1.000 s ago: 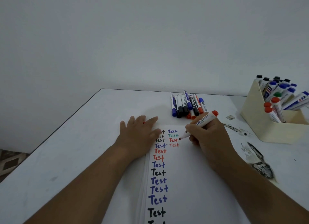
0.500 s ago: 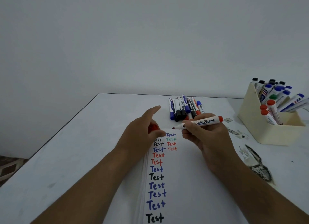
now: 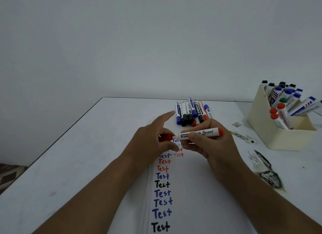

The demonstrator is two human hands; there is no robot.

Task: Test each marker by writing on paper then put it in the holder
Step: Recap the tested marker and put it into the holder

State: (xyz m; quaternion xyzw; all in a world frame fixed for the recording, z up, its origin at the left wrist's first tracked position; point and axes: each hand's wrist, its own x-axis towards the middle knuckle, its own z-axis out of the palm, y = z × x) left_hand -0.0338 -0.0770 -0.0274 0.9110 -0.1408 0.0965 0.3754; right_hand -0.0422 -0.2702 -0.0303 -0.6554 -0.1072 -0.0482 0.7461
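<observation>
A white table point(image 3: 87, 164) is carrying everything here, and a sheet of paper point(image 3: 200, 199) is lying along its middle, showing 2 columns of the word "Test" in black, blue, red and green. At the right edge a cream holder point(image 3: 271, 136) is standing, already holding a crowd of capped markers leaning at angles. Near the far edge a pile of loose markers point(image 3: 191, 111) is waiting, touching one another, well apart from the holder.

Over the top of the paper, the right hand point(image 3: 212, 146) is gripping a red whiteboard marker point(image 3: 202, 134) by its barrel, holding it almost level with its writing end pointing left. The left hand point(image 3: 153, 139) is pinching the red cap point(image 3: 167, 137) between thumb and fingers, with the index finger sticking out straight, and the cap is meeting the marker's tip end.

The step in hand appears to be recapping after a test. Whether the cap is fully seated is not showing. The next move is probably calling for a firm push until it closes, then a carry rightward to drop the marker upright into the holder among the others.
</observation>
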